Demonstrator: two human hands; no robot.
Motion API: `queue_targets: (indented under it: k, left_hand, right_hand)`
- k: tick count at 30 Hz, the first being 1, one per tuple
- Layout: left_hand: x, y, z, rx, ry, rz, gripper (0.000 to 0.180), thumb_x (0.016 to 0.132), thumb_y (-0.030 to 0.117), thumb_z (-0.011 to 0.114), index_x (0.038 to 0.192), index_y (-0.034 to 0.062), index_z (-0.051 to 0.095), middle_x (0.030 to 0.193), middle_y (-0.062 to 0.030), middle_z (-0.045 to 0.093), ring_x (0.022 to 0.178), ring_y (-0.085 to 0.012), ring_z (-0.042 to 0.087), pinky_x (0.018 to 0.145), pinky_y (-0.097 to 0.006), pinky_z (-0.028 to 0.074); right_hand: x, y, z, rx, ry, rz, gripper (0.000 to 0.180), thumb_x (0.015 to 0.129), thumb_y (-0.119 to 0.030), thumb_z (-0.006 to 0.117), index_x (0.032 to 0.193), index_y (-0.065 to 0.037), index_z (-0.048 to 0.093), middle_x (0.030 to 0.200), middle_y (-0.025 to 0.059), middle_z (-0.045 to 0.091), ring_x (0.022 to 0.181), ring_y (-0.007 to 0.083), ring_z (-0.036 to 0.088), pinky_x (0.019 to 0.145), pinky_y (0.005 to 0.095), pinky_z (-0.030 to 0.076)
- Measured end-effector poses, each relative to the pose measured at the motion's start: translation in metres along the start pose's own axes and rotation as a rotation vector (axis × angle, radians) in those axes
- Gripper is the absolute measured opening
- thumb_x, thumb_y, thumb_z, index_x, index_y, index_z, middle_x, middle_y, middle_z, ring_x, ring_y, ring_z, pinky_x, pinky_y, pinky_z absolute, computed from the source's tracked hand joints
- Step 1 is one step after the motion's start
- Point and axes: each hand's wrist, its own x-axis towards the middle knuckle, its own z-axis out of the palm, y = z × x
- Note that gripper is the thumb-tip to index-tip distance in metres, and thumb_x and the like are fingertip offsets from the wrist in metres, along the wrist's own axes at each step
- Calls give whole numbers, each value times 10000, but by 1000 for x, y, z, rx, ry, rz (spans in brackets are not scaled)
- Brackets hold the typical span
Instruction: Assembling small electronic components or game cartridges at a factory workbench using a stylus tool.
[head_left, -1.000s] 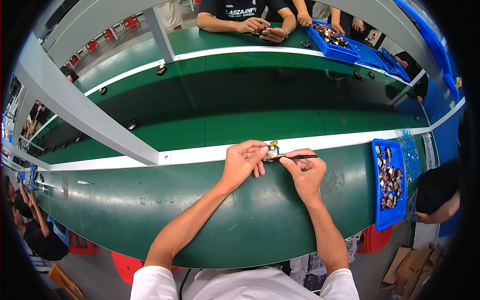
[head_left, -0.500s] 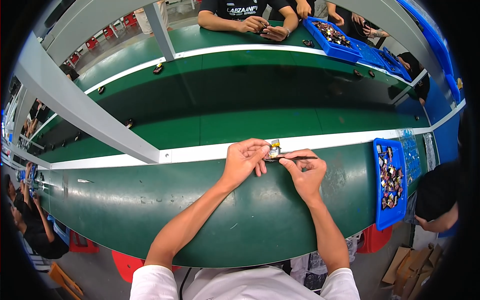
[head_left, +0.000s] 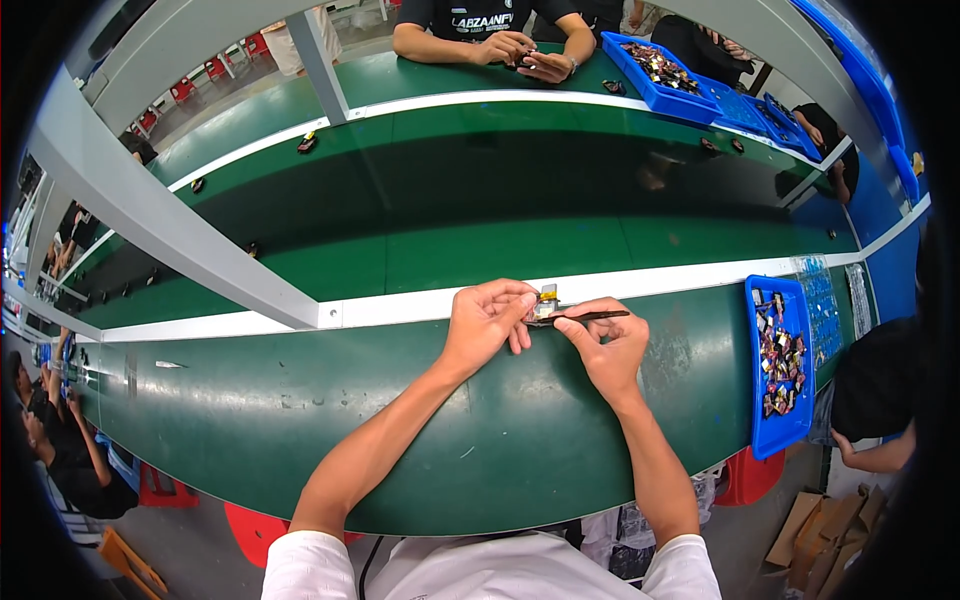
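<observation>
Being pinched by the left hand (head_left: 480, 325), a small silver-and-yellow rectangular part (head_left: 547, 298) is apparently steadied for a slim black tool (head_left: 606, 315) in the closed grip of the right hand (head_left: 612, 347).

Green worktop (head_left: 250, 420) is showing a smooth, semi-gloss, scuffed surface; the green belt (head_left: 480, 250) is reflecting from a smooth face, and the grey post (head_left: 160, 210) is looking like matt painted metal. Blue tray (head_left: 780, 438) is presenting smooth glossy plastic, the white shirt (head_left: 480, 572) matt cloth, the cartons (head_left: 820, 545) matt cardboard. Small part (head_left: 547, 298) is displaying a silvery-grey face, material uncertain; slim black tool (head_left: 606, 315) is appearing smooth.
</observation>
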Motion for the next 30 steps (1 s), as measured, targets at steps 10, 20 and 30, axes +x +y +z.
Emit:
queue_targets:
  k: [10, 20, 30]
  left_hand:
    - [1, 2, 0, 9, 34, 25, 203, 992, 78, 635, 1078, -102, 673, 789, -119, 661, 543, -189, 666, 426, -264, 512]
    - [0, 1, 0, 14, 27, 24, 214, 992, 90, 642, 1083, -102, 670, 790, -121, 662, 544, -180, 665, 432, -261, 515]
    - [1, 8, 3, 60, 0, -31, 214, 971, 69, 662, 1097, -104, 661, 788, -118, 683, 595, -159, 674, 496, -261, 548]
  right_hand:
    - [1, -3, 1, -123, 12, -158, 122, 782, 1, 820, 886, -6, 757, 748, 16, 737, 436, 10, 373, 450, 217, 287]
    - [-2, -6, 4, -220, 4, -247, 117, 774, -23, 832, 863, -46, 762, 740, 3, 741, 411, 41, 380, 434, 233, 306]
    - [-4, -1, 8, -304, 55, -409, 133, 748, -2, 815, 829, -93, 762, 769, -7, 757, 393, 86, 402, 452, 257, 341]
